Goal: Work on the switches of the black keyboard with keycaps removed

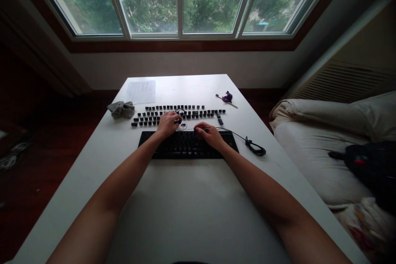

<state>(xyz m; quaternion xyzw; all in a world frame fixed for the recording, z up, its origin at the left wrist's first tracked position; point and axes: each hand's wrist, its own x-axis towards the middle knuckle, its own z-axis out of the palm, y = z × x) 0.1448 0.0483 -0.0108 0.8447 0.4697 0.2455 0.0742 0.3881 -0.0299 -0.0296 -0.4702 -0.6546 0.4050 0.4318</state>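
A black keyboard (185, 152) lies across the white table with several of its keys off. Behind it, loose black keycaps (151, 123) are set out in rows. My left hand (167, 124) is over the keyboard's back edge, its fingers closed around what looks like a black keycap (177, 121). Beside those fingertips is a small round white dish (183, 126). Above the right part of the keyboard, my right hand (208, 134) is closed in a pinch. Something thin shows at its fingers, too small to make out.
A grey cloth (121, 109) and a printed sheet (141, 91) lie at the back left of the table (192, 198). At the back right is a brush (232, 103) with a purple bundle (227, 97). The coiled cable (256, 148) rests right of the keyboard. A sofa (312, 156) stands at the right.
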